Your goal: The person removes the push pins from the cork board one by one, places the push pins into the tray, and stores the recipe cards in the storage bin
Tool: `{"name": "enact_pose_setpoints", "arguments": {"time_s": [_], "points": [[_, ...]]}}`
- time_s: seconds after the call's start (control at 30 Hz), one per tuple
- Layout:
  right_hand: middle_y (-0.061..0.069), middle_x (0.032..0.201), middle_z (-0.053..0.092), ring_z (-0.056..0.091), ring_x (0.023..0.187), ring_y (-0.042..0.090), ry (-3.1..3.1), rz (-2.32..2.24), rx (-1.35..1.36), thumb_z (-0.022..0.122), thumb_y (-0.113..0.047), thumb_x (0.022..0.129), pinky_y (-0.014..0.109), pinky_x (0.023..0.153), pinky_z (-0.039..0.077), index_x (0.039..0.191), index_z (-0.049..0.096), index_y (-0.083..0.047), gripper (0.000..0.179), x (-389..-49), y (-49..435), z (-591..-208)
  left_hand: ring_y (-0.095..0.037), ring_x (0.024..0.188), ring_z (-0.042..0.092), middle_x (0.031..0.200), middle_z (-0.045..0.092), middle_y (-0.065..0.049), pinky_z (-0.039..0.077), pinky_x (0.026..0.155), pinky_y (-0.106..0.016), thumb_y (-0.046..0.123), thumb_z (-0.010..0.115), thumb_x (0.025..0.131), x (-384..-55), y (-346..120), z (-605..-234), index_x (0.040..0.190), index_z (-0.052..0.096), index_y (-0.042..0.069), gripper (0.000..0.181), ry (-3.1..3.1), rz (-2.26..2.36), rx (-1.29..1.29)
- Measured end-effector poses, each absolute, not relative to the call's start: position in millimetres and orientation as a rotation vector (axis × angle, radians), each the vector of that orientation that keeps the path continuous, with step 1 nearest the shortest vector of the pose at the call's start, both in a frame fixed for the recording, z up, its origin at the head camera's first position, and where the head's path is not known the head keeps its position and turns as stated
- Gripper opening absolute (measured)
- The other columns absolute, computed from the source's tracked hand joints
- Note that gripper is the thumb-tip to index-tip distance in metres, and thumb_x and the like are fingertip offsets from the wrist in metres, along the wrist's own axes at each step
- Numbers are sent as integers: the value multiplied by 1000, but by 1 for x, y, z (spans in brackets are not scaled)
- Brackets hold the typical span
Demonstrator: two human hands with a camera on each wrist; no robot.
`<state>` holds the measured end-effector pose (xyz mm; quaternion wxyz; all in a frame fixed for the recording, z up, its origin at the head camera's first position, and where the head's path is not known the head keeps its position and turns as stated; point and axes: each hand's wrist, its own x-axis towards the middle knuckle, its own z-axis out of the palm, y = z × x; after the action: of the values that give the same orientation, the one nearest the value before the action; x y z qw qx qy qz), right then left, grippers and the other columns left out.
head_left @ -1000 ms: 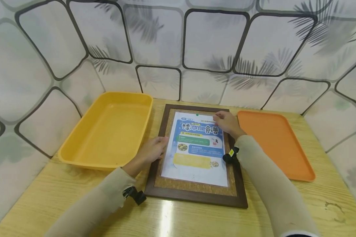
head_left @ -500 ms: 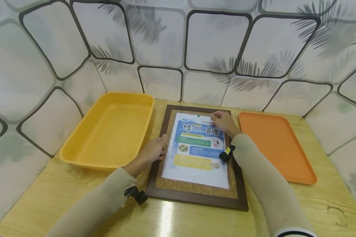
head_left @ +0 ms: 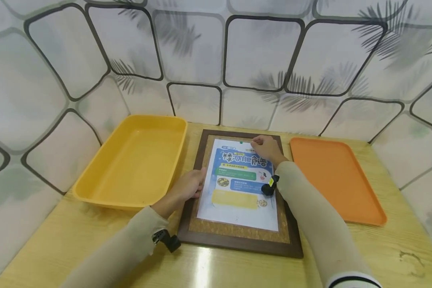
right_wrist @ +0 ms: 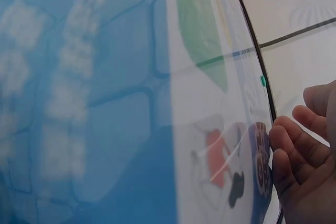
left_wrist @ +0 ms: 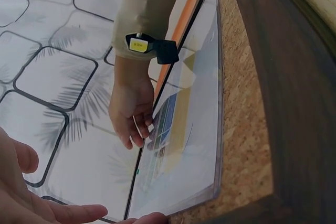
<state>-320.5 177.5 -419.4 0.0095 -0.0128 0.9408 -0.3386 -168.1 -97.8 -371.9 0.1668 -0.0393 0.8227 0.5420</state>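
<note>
A corkboard (head_left: 245, 243) with a dark brown frame lies flat on the table. On it is a printed sheet (head_left: 223, 215) in a clear, shiny sleeve, with a green pushpin (head_left: 241, 142) at its top edge. My left hand (head_left: 185, 186) rests at the board's left side, its fingers over the frame beside the sheet; in the left wrist view its thumb stands apart. My right hand (head_left: 268, 149) is over the sheet's top right part, to the right of the pushpin. Loosely bent fingertips (right_wrist: 281, 137) are right at the sheet's surface in the right wrist view.
A deep yellow tray (head_left: 129, 160) stands to the left of the board. To the right lies a flat orange tray (head_left: 336, 180). Behind the wooden table (head_left: 158, 264) rises a patterned wall (head_left: 263, 52). Each wrist wears a small black camera (head_left: 270, 187).
My right hand has slid left along the sheet's top, closer to the green pushpin. The left hand has stayed at the board's left side with only a slight shift of its fingers.
</note>
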Motion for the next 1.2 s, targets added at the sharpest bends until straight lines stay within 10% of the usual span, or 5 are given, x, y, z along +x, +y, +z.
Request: {"name": "enact_pose_setpoints", "arguments": {"time_s": [0.2, 0.5, 0.73, 1.2], "points": [[15, 121, 61, 56, 108, 32, 2924, -1047, -23, 52, -33, 99, 48, 95, 43, 123, 60, -7, 37, -328, 174, -415, -25, 95, 53, 108, 55, -15, 51, 77, -35, 42, 36, 104, -172, -94, -371, 132, 53, -2, 54, 2325, 1550, -160], [12, 114, 65, 58, 104, 29, 2984, -890, -136, 56, -26, 97, 46, 95, 43, 121, 63, -7, 32, -334, 165, -412, -20, 73, 46, 80, 47, -10, 44, 64, -28, 40, 38, 104, -174, -91, -370, 113, 56, -5, 49, 2305, 1585, -168], [11, 103, 64, 58, 93, 25, 2950, -881, -197, 60, -20, 95, 41, 88, 47, 115, 65, -4, 27, -341, 158, -414, -32, 116, 54, 132, 55, -18, 47, 92, -46, 37, 59, 96, -171, -89, -371, 137, 48, -1, 57, 2450, 1330, -122], [9, 96, 65, 60, 86, 23, 2944, -869, -211, 62, -13, 91, 38, 82, 49, 108, 68, -4, 20, -348, 149, -410, -37, 119, 52, 134, 51, -23, 47, 92, -49, 27, 65, 93, -174, -84, -378, 136, 48, -1, 54, 2470, 1350, -103]]}}
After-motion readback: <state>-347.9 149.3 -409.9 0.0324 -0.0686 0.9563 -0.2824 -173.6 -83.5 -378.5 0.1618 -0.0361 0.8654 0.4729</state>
